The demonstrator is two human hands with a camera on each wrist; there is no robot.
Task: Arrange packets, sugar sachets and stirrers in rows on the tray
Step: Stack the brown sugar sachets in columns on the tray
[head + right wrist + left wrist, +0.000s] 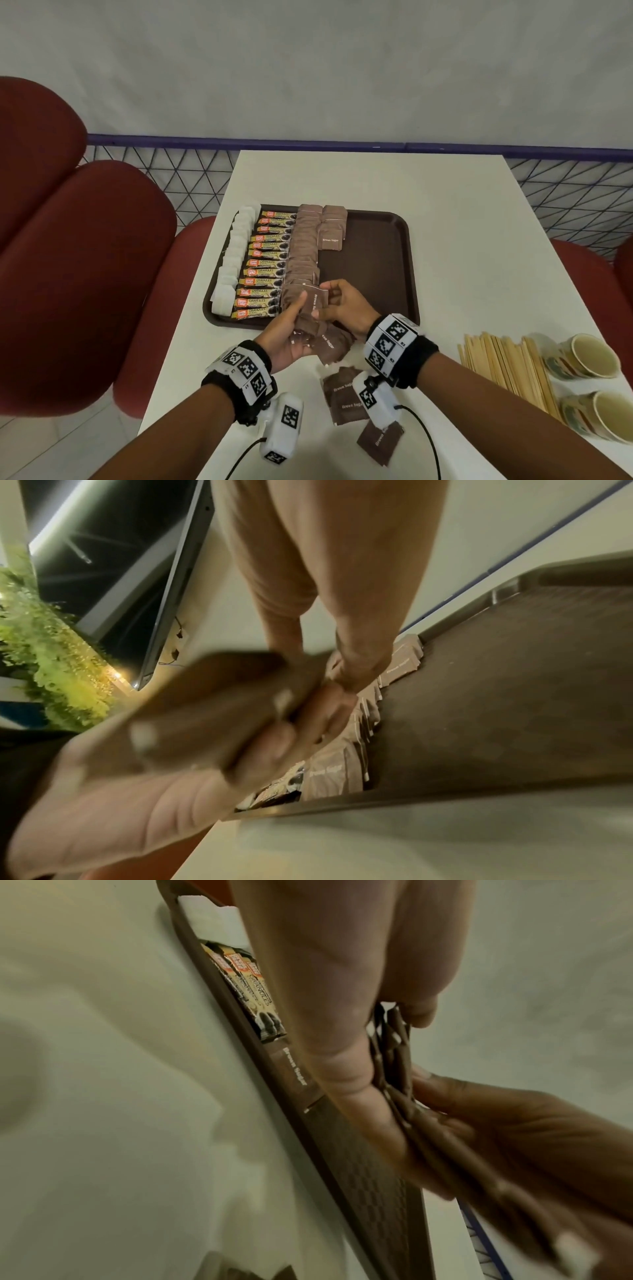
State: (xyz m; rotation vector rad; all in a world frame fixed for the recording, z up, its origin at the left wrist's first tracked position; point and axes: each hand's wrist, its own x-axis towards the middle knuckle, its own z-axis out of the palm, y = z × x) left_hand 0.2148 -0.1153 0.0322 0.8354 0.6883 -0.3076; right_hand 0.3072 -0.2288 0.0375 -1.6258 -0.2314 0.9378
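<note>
Stack of brown sugar sachets (310,320) held above near edge of brown tray (378,260), left hand (284,337) fingers curled round it, thumb on top; right hand (344,306) pinches top sachet. Tray holds rows: white sachets (233,257), coffee granule packets (265,263), brown sachet row (303,246), partial fourth row. Loose brown sachets (346,397), wooden stirrers (507,366), paper cups (582,356) on white worktop (462,212).
</note>
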